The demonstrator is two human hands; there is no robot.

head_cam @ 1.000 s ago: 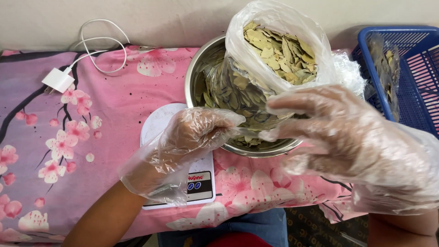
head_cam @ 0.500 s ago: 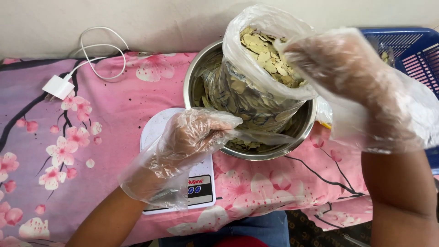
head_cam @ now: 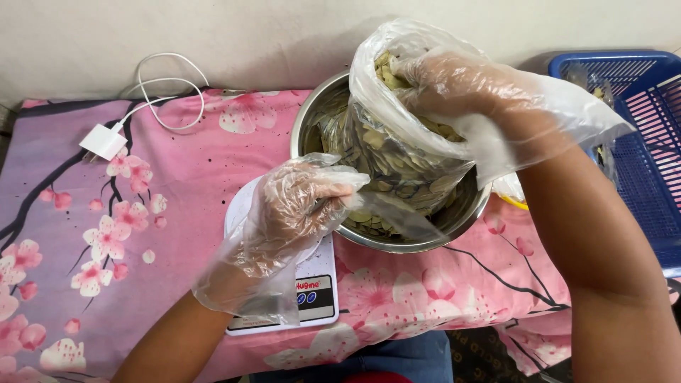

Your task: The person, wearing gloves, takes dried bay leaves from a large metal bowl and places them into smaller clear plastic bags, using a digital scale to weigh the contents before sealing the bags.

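Pink blossom cloth (head_cam: 177,213) bears scale (head_cam: 312,298) and bowl (head_cam: 312,113); left hand (head_cam: 301,206) pinches bag (head_cam: 397,152), right hand (head_cam: 454,81) curled inside

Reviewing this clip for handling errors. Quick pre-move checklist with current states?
1. Right hand inside the mouth of the plastic bag: ok.
2. Left hand steadying the bag's lower side: ok.
3. Bag seated in the metal bowl: ok.
4. Bowl fully on the white scale: not ok, it overhangs.
5. Scale display unobstructed: ok.
6. Charger cable away from the bowl: ok.
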